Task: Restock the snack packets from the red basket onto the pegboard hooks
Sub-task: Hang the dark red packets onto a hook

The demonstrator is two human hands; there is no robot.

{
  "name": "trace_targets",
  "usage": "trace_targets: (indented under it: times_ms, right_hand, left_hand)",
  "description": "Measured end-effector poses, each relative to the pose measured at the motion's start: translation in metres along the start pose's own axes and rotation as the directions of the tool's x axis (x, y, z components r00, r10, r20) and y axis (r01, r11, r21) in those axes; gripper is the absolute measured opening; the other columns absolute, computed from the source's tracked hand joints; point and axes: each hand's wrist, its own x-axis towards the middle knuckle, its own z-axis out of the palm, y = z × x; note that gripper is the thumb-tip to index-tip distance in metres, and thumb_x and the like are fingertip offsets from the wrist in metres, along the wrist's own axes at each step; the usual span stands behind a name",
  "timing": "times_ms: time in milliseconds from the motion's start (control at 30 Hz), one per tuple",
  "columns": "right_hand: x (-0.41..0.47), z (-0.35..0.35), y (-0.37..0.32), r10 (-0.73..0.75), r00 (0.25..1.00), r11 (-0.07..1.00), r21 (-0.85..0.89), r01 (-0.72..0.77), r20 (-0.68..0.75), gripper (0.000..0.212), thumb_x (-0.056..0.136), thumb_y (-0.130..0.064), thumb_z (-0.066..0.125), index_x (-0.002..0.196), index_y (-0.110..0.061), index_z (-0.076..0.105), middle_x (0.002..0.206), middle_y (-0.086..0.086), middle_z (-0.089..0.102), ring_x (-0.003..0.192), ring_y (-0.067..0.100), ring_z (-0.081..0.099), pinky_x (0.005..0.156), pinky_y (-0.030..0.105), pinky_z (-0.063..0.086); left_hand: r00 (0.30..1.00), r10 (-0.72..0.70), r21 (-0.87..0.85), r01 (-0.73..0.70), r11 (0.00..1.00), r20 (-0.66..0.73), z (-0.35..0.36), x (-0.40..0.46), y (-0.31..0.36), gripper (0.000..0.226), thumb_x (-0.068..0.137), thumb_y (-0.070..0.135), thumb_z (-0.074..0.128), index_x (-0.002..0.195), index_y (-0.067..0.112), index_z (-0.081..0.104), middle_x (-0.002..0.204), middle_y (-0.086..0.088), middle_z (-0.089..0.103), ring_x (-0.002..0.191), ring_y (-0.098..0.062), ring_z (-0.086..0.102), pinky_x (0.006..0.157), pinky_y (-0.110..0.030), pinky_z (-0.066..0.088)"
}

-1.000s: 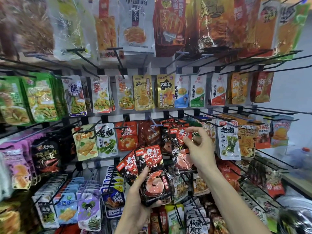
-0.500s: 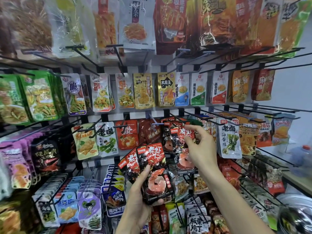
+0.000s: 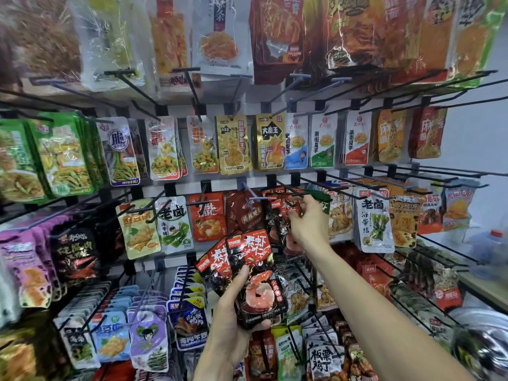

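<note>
Setting: a shop display wall, a pegboard set with rows of black wire hooks, most hung with snack packets; a white wall shows at the far right.
Red basket: not in view.
Left hand: the left hand sits low and centre, thumb curled over the front of a fanned stack of black-and-red shrimp packets, gripping it upright.
Right hand: the right hand reaches up and forward, fingers pinching the top of a single shrimp packet that hangs long axis vertical.
Target hook: the hook runs out toward the viewer just above the right hand's fingers; whether the packet's hole is already over its tip cannot be told.
Key relation: the packet's top edge lies just under the hook's tip, so the likely next move is a short push back along the hook.
Nearer hand: the right; the left, with the spare stack, is well below.
</note>
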Motion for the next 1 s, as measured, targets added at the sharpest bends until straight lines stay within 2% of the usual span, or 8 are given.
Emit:
trace_targets:
  times_ms: [100,200,300,467,633,733,833,1000]
  right_hand:
    - [-0.003,-0.004,0.005,-0.026,1.0,0.999,-0.047,0.026,-0.013,0.032,0.098,-0.017,0.07,0.128,-0.027,0.065,0.128,-0.003,0.067,0.11,0.019,0.065,0.095,0.039,0.054]
    - [-0.019,-0.016,0.008,-0.035,0.998,0.999,-0.03,0.033,-0.06,0.031,0.094,-0.017,0.075,0.123,-0.027,0.069,0.121,-0.006,0.069,0.1,0.009,0.064,0.097,0.036,0.054]
    - [-0.049,-0.032,0.005,-0.034,0.996,0.992,0.115,0.044,-0.087,0.014,0.093,-0.025,0.076,0.106,-0.023,0.07,0.102,-0.011,0.07,0.091,0.004,0.065,0.086,0.028,0.056]
    - [-0.086,-0.04,-0.003,0.043,0.977,0.945,0.308,-0.107,0.209,0.049,0.072,-0.05,0.089,0.107,-0.026,0.066,0.095,-0.006,0.073,0.083,-0.001,0.069,0.077,0.022,0.053]
    - [-0.092,-0.039,0.002,0.034,0.977,0.9,0.419,-0.122,0.212,0.042,0.081,-0.025,0.088,0.112,-0.02,0.062,0.094,0.002,0.078,0.088,0.014,0.075,0.088,0.036,0.061]
    - [-0.087,-0.045,0.004,0.036,0.992,0.859,0.503,-0.092,0.122,0.042,0.085,-0.02,0.085,0.116,-0.021,0.058,0.104,0.002,0.076,0.093,0.014,0.074,0.089,0.033,0.06]
    - [-0.077,-0.052,0.004,0.032,0.999,0.858,0.513,-0.041,0.026,0.033,0.089,-0.017,0.08,0.111,-0.026,0.058,0.111,-0.006,0.068,0.099,0.001,0.066,0.085,0.018,0.049]
    - [-0.059,-0.053,0.004,-0.058,0.998,0.894,0.444,0.052,0.002,0.023,0.094,-0.014,0.075,0.107,-0.033,0.071,0.118,-0.02,0.067,0.108,-0.011,0.058,0.092,0.014,0.041]
  left_hand:
    - [1.0,-0.011,0.003,0.011,1.0,0.009,0.001,0.0,0.0,0.045,0.078,0.047,0.076,0.101,0.008,0.081,0.091,-0.016,0.078,0.062,-0.022,0.07,0.039,-0.029,0.053]
    - [1.0,-0.019,0.017,0.018,1.0,0.011,0.003,0.001,-0.002,0.044,0.08,0.046,0.076,0.099,0.007,0.084,0.094,-0.016,0.079,0.065,-0.023,0.071,0.04,-0.029,0.054]
    - [1.0,-0.02,0.039,0.019,0.999,0.023,0.005,0.003,-0.003,0.035,0.078,0.049,0.077,0.095,0.02,0.086,0.102,-0.017,0.08,0.076,-0.026,0.072,0.044,-0.031,0.056]
    - [0.998,-0.031,0.097,0.025,0.995,0.057,0.013,0.005,-0.004,0.034,0.08,0.055,0.074,0.097,0.027,0.086,0.102,-0.014,0.08,0.074,-0.021,0.075,0.047,-0.028,0.054]
    - [0.996,-0.02,0.084,0.012,0.996,0.09,0.021,0.008,-0.001,0.039,0.085,0.058,0.07,0.101,0.025,0.086,0.103,-0.014,0.08,0.07,-0.021,0.074,0.045,-0.027,0.052]
    - [0.995,-0.004,0.056,-0.001,0.998,0.099,0.019,0.012,0.003,0.05,0.087,0.057,0.07,0.089,0.009,0.084,0.094,-0.01,0.076,0.06,-0.023,0.066,0.043,-0.029,0.051]
    - [0.998,0.028,0.028,-0.03,0.999,0.061,0.014,0.013,0.007,0.048,0.076,0.056,0.077,0.079,0.008,0.081,0.077,-0.012,0.066,0.055,-0.026,0.061,0.042,-0.032,0.053]
    - [0.997,0.067,0.002,-0.067,0.998,0.039,0.007,0.009,0.012,0.04,0.079,0.05,0.073,0.082,0.013,0.086,0.084,-0.011,0.077,0.056,-0.023,0.067,0.037,-0.03,0.052]
